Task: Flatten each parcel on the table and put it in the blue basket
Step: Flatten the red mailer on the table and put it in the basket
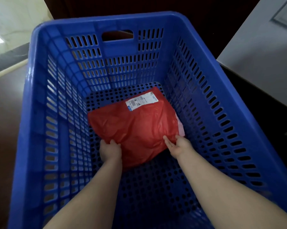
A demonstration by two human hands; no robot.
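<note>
A red plastic parcel point(134, 124) with a white shipping label at its far end lies on the perforated floor of the blue basket point(40, 113). Both my arms reach down into the basket. My left hand point(110, 150) grips the parcel's near left corner, with the fingers tucked under the edge. My right hand point(178, 145) is at the near right corner, palm up, with the thumb and fingers on the plastic edge. A sliver of pale pink point(180, 128) shows beside the parcel's right side.
The basket has tall slotted walls and a handle cut-out point(117, 35) in the far wall. It stands on a dark brown surface point(3, 113). A white wall point(263, 47) rises at the right.
</note>
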